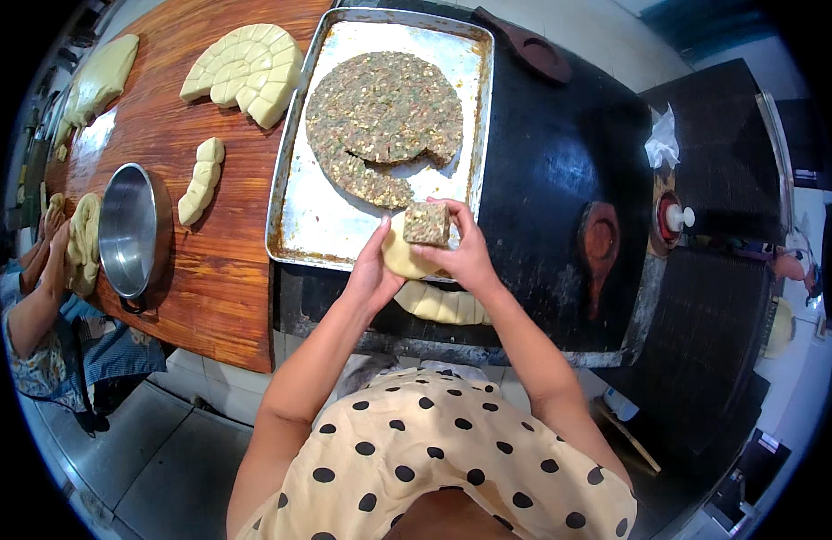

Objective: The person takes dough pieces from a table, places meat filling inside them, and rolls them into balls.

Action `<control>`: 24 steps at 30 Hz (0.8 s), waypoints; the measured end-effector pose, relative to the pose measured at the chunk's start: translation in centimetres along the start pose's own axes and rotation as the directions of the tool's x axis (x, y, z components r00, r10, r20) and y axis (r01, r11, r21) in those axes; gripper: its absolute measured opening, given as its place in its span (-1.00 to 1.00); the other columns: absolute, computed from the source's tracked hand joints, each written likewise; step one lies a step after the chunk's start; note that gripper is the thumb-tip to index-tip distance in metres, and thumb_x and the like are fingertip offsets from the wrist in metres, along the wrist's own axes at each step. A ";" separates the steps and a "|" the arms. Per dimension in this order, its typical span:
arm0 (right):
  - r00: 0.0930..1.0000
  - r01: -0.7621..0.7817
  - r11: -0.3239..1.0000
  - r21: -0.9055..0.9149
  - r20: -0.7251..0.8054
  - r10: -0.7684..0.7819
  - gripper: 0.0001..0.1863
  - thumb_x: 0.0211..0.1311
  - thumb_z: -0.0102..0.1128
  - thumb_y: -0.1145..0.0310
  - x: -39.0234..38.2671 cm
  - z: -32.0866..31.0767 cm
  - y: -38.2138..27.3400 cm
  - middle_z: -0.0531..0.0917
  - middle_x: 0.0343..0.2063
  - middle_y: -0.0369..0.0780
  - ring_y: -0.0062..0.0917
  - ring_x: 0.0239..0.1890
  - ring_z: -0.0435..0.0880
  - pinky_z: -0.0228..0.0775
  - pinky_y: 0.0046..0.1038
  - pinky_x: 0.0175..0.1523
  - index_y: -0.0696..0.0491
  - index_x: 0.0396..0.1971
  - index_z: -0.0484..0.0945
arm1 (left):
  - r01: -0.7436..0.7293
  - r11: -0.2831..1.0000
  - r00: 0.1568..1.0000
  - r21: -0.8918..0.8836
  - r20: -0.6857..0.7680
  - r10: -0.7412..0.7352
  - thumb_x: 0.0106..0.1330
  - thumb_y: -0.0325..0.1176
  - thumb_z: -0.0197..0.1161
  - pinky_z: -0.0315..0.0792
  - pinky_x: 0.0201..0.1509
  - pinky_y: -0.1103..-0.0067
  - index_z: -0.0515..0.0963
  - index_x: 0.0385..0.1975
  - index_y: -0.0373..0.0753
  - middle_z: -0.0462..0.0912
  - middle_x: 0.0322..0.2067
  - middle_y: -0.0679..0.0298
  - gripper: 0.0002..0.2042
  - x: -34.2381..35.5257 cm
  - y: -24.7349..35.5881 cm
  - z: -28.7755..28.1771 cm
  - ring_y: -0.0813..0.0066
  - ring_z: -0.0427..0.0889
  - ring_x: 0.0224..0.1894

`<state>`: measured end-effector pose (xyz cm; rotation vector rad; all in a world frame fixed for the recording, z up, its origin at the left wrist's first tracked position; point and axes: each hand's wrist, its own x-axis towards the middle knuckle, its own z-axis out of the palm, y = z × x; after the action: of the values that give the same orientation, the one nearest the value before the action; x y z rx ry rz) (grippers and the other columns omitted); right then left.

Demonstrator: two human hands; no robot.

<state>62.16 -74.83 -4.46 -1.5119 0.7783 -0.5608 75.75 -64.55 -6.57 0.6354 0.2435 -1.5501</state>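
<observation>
Both forearms reach forward, meeting over the near edge of the metal tray (308, 225). The left hand (373, 270) cups a flat dough piece (405, 258) from below. The right hand (465, 252) pinches a square block of filling (427, 223) onto it.

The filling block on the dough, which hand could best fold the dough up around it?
Probably the left hand: it cups the dough piece from beneath, so its fingers could curl the edge up. The right hand is pinching the filling block on top.
</observation>
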 end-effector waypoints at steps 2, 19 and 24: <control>0.994 0.090 0.996 -0.015 -0.054 -0.091 -0.25 -0.15 0.58 0.40 -0.9 0.7 0.8 0.40 0.26 -0.12 -0.28 0.41 0.21 0.07 -0.26 0.45 0.07 0.11 0.38 | 0.007 1.000 0.997 -0.019 0.072 -0.005 0.49 0.01 -0.01 0.37 0.33 0.25 0.29 0.26 -0.27 0.46 0.18 0.12 -0.48 -0.1 0.0 2.0 0.23 0.49 0.21; 0.952 0.018 0.770 0.638 -0.246 0.182 -0.09 0.38 -0.16 -0.30 -5.2 -1.8 -3.1 0.19 0.40 -0.13 -0.36 0.44 0.14 -0.04 -0.30 0.48 0.17 0.42 0.06 | -0.108 0.994 0.993 0.029 0.060 0.106 0.31 -0.31 0.32 0.41 0.33 0.24 0.36 0.19 -0.23 0.53 0.08 0.19 -0.52 -2.5 -3.2 8.8 0.30 0.52 0.17; 0.943 -0.087 0.563 0.822 -0.114 0.312 -0.34 0.43 -0.13 -0.20 -5.2 -0.8 -4.5 0.53 0.11 -0.23 -0.52 0.18 0.47 0.23 -0.41 0.31 0.08 0.20 0.41 | -0.234 0.962 0.969 0.141 0.115 0.219 0.37 -0.30 0.24 0.38 0.32 0.33 0.34 0.18 -0.17 0.52 0.07 0.26 -0.58 -3.3 -4.4 10.5 0.37 0.50 0.17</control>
<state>58.81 -71.51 0.60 -0.4753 0.7183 -0.8024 68.78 -66.79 2.78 0.6806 -0.0249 -1.3819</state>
